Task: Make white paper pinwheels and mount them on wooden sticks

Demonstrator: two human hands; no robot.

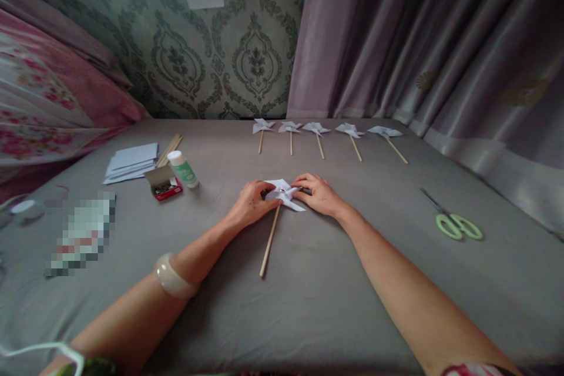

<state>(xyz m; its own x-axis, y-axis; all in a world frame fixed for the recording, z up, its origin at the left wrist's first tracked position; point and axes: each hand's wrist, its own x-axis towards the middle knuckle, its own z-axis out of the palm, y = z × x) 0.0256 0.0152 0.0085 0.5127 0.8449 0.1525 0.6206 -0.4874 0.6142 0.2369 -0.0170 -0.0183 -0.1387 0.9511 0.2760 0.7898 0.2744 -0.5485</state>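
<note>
A white paper pinwheel [278, 194] lies in the middle of the grey cloth, with a small shiny pin at its centre. Its wooden stick [268, 244] points toward me. My left hand [253, 200] pinches the left side of the paper between thumb and fingers. On the opposite side, my right hand [318, 194] grips a paper blade in its fingertips. A pale bangle [174, 277] circles my left wrist.
Several finished-looking pinwheels [318, 128] lie in a row at the back. Green-handled scissors [456, 224] rest at right. At left are stacked paper sheets [132, 160], wooden sticks [171, 147], a glue bottle [184, 169] and an open red box [165, 187] of small metal pieces.
</note>
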